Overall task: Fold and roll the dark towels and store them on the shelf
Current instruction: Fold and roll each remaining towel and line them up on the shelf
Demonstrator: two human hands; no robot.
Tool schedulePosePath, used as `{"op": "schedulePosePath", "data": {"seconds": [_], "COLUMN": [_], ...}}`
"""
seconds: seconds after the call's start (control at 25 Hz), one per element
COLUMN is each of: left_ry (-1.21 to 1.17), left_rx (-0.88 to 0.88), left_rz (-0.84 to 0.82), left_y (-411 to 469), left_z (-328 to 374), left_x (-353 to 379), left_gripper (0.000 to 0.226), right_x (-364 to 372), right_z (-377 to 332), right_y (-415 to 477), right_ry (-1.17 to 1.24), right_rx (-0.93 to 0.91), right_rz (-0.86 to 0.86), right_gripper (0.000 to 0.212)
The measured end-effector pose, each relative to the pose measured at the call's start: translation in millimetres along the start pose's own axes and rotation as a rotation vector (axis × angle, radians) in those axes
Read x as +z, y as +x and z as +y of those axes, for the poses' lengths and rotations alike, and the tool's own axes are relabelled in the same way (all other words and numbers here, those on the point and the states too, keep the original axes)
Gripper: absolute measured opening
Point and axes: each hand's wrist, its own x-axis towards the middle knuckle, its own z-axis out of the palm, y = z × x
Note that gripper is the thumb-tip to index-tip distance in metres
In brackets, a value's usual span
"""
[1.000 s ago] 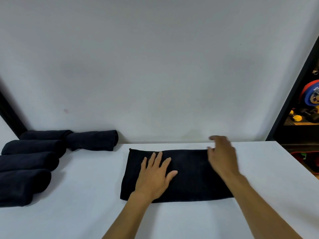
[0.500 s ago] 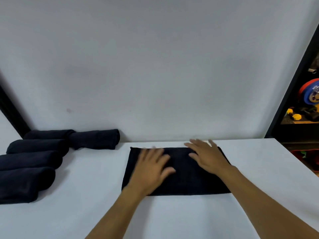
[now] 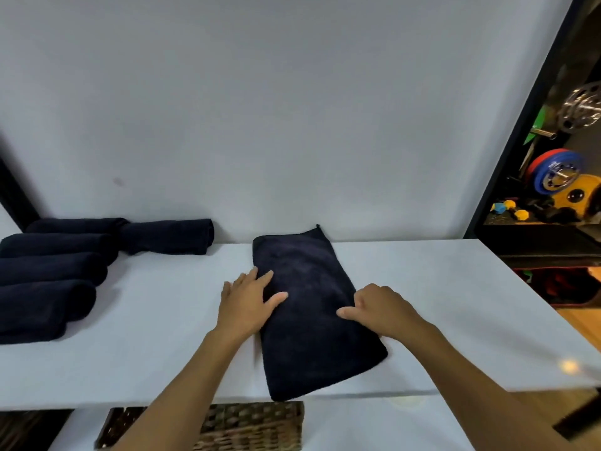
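On white shelf (image 3: 422,288) | plush oblong dark towel (image 3: 312,307) | both hands flat

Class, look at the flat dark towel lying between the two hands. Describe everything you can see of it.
The flat towel is very dark, navy or black, with a soft plush nap. It lies folded into a long rectangle on the white shelf top, running from the back wall to the front edge, turned slightly clockwise. A small tag or loop sticks up at its far right corner. The left hand rests open on its left edge; the right hand presses on its right edge, fingers curled.
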Motion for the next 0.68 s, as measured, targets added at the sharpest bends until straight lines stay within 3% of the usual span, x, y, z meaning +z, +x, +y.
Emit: {"op": "schedulePosePath", "data": {"seconds": [0.12, 0.2, 0.28, 0.4, 0.52, 0.6, 0.68], "left_ry": [0.057, -0.107, -0.213, 0.013, 0.105, 0.015, -0.165], "left_rx": [0.087, 0.361, 0.564, 0.706, 0.735, 0.710, 0.542], "left_rz": [0.203, 0.260, 0.101, 0.030, 0.127, 0.113, 0.077], "left_y": [-25.9, -53.8, -90.2, -126.3, -138.7, -144.2, -149.6], "left_z": [10.9, 20.4, 28.0, 22.4, 8.0, 1.9, -0.4], "left_x": [-4.4, -10.8, -13.4, -7.6, -9.4, -16.6, -27.7], "left_gripper": [0.041, 0.034, 0.053, 0.062, 0.057, 0.044, 0.030], "right_x": [5.4, 13.1, 22.7, 39.7, 46.9, 47.1, 48.2], "right_z": [0.4, 6.6, 12.7, 23.0, 21.3, 16.5, 15.1], "right_y": [-26.9, -46.4, -67.4, -86.1, -94.2, -98.4, -103.5], "right_ry": [-0.026, 0.045, 0.100, -0.057, -0.197, -0.136, -0.038], "right_rx": [-0.104, -0.343, -0.480, -0.493, -0.546, -0.560, -0.569], "right_rz": [0.185, 0.266, 0.144, 0.132, 0.277, 0.298, 0.291], "right_gripper": [0.031, 0.017, 0.042, 0.072, 0.056, 0.038, 0.023]}}
